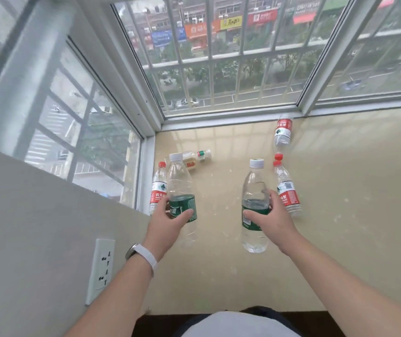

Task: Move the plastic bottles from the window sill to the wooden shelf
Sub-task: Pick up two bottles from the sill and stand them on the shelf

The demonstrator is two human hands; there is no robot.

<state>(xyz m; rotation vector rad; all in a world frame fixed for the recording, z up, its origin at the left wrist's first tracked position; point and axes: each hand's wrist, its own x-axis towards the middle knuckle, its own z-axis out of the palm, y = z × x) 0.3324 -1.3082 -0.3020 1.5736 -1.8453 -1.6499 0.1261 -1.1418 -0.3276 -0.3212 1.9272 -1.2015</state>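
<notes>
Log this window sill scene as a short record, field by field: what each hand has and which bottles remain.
left hand: grips a green-label bottle, white cap, upright
right hand: grips a second green-label bottle, white cap, upright
red-label bottles: three on the window sill; by the left window, beside the right hand, near the back window
small bottle: lies on its side behind the left hand's bottle
wooden shelf: not in view

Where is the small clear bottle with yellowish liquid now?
The small clear bottle lies on the beige window sill, left in the head view, just behind the green-labelled plastic bottle in the left hand.
</notes>
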